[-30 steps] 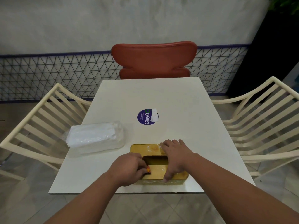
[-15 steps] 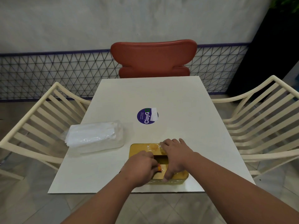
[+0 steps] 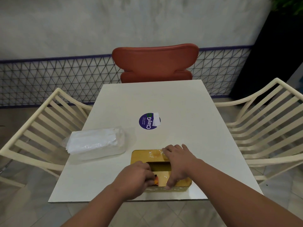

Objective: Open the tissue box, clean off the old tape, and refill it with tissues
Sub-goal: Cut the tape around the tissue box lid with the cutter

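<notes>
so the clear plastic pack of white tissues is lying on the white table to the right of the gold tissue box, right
Not quite. In the head view the clear plastic pack of white tissues lies on the white table to the left of the gold tissue box, not the right.

My left hand point(image 3: 136, 179) covers the near left corner of the box point(image 3: 144, 157), and my curled fingers hide most of the small orange thing point(image 3: 156, 181) I pinch; I cannot tell what it is. My right hand point(image 3: 177, 163) hides the box's right end and part of the slot point(image 3: 159, 166), whose inside is too dark to read. Both my forearms run off the bottom edge. The small print on the sticker point(image 3: 146, 121) is too fine to read, and a white scrap point(image 3: 156, 119) covers its right side.
</notes>
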A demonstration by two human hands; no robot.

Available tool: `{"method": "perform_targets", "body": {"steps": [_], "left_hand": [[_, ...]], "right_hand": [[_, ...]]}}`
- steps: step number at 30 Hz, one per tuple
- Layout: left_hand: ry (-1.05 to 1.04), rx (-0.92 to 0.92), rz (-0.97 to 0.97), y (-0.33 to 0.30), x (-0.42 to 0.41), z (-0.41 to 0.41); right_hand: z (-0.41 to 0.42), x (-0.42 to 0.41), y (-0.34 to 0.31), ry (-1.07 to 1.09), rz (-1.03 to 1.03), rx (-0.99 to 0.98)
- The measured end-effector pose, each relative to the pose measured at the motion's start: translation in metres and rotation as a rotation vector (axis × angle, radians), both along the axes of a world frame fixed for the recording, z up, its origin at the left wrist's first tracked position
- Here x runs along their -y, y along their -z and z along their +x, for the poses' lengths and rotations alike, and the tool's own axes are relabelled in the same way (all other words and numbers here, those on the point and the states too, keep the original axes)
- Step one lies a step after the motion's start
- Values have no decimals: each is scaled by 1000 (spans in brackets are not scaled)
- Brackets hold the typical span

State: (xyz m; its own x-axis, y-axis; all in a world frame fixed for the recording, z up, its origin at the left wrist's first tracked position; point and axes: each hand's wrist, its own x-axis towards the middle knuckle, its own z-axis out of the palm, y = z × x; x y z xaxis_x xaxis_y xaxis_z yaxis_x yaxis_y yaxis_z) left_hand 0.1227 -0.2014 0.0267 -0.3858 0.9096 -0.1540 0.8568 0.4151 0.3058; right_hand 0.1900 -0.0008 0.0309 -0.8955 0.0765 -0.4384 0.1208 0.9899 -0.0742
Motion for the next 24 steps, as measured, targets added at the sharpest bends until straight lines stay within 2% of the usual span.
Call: {"method": "perform_targets", "body": {"steps": [3, 9, 13, 19, 24], "left_hand": [[-75, -3, 11, 2, 9, -12], [18, -41, 10, -2, -14, 11], [-94, -36, 33, -1, 4, -5], [-54, -78, 3, -6, -31, 4], [47, -79, -13, -7, -14, 8]], "right_hand": [[-1, -1, 0, 3, -8, 3], [-2, -1, 1, 2, -4, 6], [-2, -1, 2, 5, -14, 6], [-1, -1, 2, 8, -13, -5], [-1, -1, 2, 4, -9, -9]]}}
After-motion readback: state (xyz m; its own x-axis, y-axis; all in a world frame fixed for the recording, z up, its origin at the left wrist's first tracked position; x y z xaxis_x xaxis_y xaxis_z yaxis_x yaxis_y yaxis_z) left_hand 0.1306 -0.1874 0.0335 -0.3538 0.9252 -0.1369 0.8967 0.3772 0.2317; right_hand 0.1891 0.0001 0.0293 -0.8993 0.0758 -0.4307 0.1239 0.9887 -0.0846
